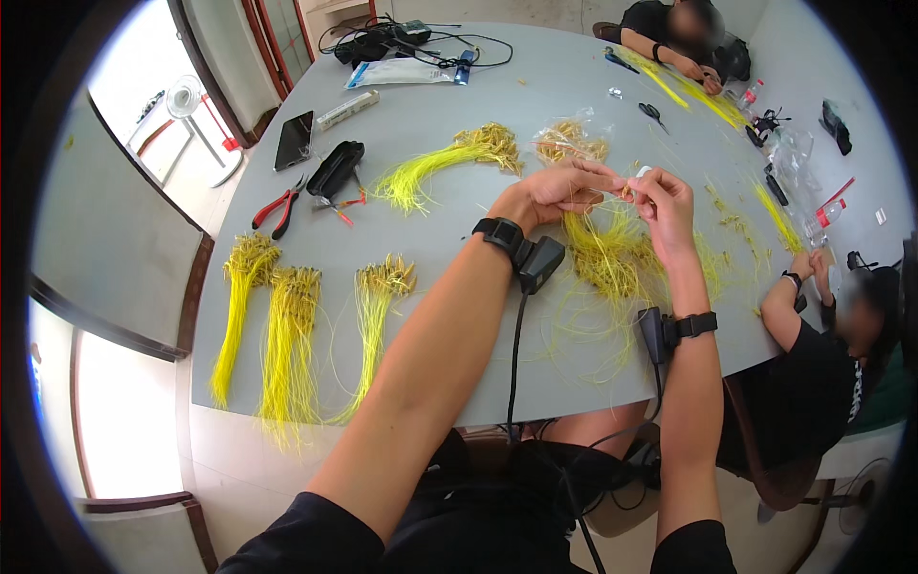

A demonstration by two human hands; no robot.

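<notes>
My left hand and my right hand meet above the grey table, fingertips close together. Both pinch a small gold-coloured piece, too small to make out fully. Beneath them lies a loose, tangled pile of thin yellow strands with gold ends. A clear bag of similar gold pieces sits just beyond my left hand. Left of it rests a bundle of yellow strands with its gold ends gathered at the right. Three more bundles, one of them a thick yellow bundle, lie along the near left edge.
Red-handled pliers, an open black case and a phone lie at the left. Black cables cover the far end. Two people work at the right with yellow strands; black scissors and bottles lie near them.
</notes>
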